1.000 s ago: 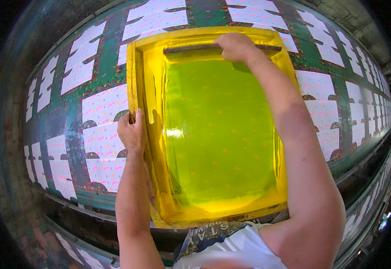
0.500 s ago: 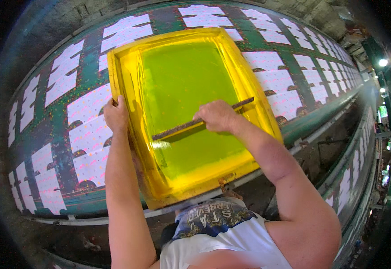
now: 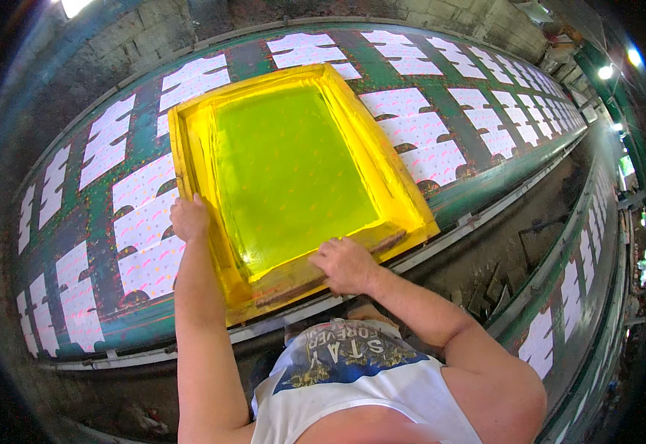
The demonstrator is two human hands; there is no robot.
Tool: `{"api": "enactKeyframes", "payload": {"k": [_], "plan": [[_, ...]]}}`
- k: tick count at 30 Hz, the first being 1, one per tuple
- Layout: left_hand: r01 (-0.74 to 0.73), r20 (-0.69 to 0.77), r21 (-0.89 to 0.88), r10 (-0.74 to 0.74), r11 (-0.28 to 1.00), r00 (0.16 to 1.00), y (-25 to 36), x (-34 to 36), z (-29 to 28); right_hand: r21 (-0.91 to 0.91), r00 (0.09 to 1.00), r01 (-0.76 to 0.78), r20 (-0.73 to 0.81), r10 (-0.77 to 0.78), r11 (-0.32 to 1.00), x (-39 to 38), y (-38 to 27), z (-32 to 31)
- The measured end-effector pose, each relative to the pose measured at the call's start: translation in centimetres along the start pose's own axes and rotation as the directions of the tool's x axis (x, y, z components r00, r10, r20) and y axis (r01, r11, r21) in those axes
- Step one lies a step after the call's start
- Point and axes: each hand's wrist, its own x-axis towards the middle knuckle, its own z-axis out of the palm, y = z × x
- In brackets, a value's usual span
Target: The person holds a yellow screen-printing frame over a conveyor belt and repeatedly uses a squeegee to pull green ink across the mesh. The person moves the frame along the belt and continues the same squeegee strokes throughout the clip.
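Observation:
A yellow wooden screen frame (image 3: 426, 213) with a green-yellow inked mesh (image 3: 286, 163) lies on the long green printing table. My left hand (image 3: 190, 218) is closed on the left side of the frame. My right hand (image 3: 341, 263) is closed on a long squeegee (image 3: 382, 245), which lies along the near inner edge of the frame, partly hidden under the hand and smeared with yellow ink. White cut pieces (image 3: 145, 222) with small pink and orange prints surround the frame.
Rows of white pieces run along the green table (image 3: 463, 218) into the distance. Past its rail and a dark gap, a second table (image 3: 534, 348) with similar pieces runs along the right. A block wall (image 3: 456, 15) stands behind; lights (image 3: 604, 72) shine at the right.
My right hand has pulled the squeegee from the far end of the screen across the mesh to the near edge. My left hand stays on the frame; the view has shifted.

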Motion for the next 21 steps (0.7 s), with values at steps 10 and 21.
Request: {"api": "enactKeyframes", "payload": {"k": [10,21], "plan": [[0.131,-0.014,0.141,-0.131,0.981,0.991,0.9,0.2,0.5,0.443,0.971,0.196,-0.212,-0.11,0.875,-5.7,9.3,-1.3],[0.091,-0.031,0.112,-0.088,0.989,0.996,0.0,1.3,1.1,0.35,0.716,-0.578,-0.216,0.664,0.737,-5.7,26.9,-3.0]]}}
